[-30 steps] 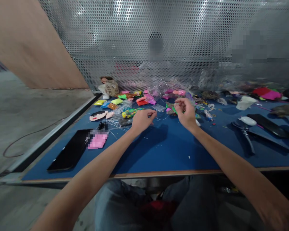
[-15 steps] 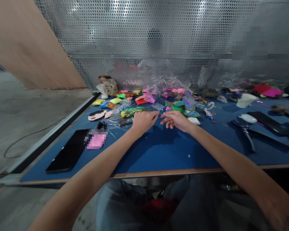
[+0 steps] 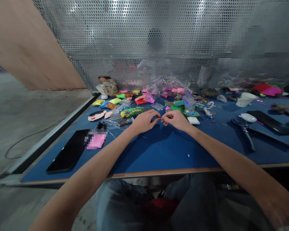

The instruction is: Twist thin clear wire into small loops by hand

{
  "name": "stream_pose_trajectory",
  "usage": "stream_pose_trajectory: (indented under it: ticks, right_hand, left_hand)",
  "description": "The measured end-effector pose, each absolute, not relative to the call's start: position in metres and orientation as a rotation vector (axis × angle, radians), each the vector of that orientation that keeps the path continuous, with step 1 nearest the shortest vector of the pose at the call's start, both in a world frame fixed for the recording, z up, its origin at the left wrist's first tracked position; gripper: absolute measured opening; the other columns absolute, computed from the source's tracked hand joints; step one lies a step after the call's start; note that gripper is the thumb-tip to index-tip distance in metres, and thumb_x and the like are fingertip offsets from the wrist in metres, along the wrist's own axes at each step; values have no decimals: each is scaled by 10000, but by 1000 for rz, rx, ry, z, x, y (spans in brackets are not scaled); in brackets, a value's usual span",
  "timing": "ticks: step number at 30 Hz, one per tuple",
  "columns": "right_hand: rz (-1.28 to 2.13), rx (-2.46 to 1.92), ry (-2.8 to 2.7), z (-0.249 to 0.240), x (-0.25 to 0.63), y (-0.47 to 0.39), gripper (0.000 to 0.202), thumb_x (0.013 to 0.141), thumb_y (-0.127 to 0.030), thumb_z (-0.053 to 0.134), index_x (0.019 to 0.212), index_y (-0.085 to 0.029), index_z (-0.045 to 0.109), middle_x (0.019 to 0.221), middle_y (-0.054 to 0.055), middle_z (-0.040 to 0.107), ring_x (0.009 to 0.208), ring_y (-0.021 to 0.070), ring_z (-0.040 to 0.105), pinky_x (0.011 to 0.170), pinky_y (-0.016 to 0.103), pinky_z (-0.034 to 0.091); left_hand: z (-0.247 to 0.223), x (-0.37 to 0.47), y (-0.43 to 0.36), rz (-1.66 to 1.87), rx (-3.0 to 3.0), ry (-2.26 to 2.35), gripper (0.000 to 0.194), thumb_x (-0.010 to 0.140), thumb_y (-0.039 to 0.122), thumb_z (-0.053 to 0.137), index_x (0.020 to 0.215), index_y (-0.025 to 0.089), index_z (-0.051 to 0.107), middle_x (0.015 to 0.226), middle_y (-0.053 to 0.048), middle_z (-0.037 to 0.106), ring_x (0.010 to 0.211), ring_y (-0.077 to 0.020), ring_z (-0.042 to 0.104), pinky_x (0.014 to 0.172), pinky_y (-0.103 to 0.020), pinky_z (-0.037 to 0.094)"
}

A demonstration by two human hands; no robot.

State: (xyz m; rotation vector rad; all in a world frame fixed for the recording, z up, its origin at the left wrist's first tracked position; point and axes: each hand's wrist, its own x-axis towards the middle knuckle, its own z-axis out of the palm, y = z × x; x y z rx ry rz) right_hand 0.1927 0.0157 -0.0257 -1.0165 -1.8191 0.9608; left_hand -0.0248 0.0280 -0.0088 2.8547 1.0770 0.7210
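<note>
Above the blue table [image 3: 168, 155], my left hand [image 3: 148, 121] is closed in a pinch, thumb and fingertips together; anything between them is too small to name. Its fingertips almost meet those of my right hand [image 3: 172, 119], which is also pinched, its content not visible. A yellow-green patterned clay piece [image 3: 132, 111] lies just behind my left hand. Beside my right hand are a white packet [image 3: 193, 120] and a green and purple clay heap [image 3: 188, 104]. Thin clear sticks [image 3: 112, 123] lie left of my left hand.
A black tablet [image 3: 67, 150] and a pink packet [image 3: 96, 141] are at the left. Pliers [image 3: 247, 136], a white oval piece [image 3: 248, 117] and a black phone [image 3: 269, 122] lie right. Colored clay packets line the back, before a perforated metal screen [image 3: 135, 38].
My right hand's fingers have drawn together from a looser spread into a pinch. My left thumb now shows lower, its tip against the fingers.
</note>
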Motion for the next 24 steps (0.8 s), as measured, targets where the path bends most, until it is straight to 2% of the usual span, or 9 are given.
stream_pose_trajectory:
  ticks: [5, 9, 18, 24]
  right_hand:
    - [649, -1103, -1989, -23, 193, 14, 173, 847, -259, 609, 805, -186, 760, 693, 33, 734, 625, 179, 688, 644, 287, 552]
    - [676, -1116, -1963, -26, 194, 18, 188, 858, -277, 610, 817, -185, 768, 707, 40, 741, 605, 185, 694, 622, 289, 556]
    - [725, -1188, -1985, -33, 193, 24, 235, 858, -229, 572, 702, -171, 737, 681, 50, 743, 580, 164, 676, 571, 253, 519]
    - [515, -1180, -2052, -26, 196, 22, 244, 889, -248, 551, 761, -170, 743, 684, 34, 728, 574, 140, 616, 592, 257, 451]
  left_hand:
    - [-8, -22, 24, 624, 3005, 1202, 234, 991, 325, 488, 1119, 253, 670, 1120, -60, 681, 894, -208, 676, 661, -294, 434]
    - [-8, -19, 23, 599, 3124, 1267, 250, 1000, 323, 460, 1110, 255, 674, 1101, -68, 682, 871, -224, 677, 619, -313, 385]
    - [-7, -11, 23, 684, 3233, 1267, 250, 982, 250, 451, 993, 200, 695, 1016, -110, 704, 889, -237, 666, 818, -406, 364]
    - [-3, -20, 27, 676, 3188, 1144, 264, 992, 302, 473, 1102, 235, 704, 1107, -84, 719, 994, -246, 662, 853, -400, 369]
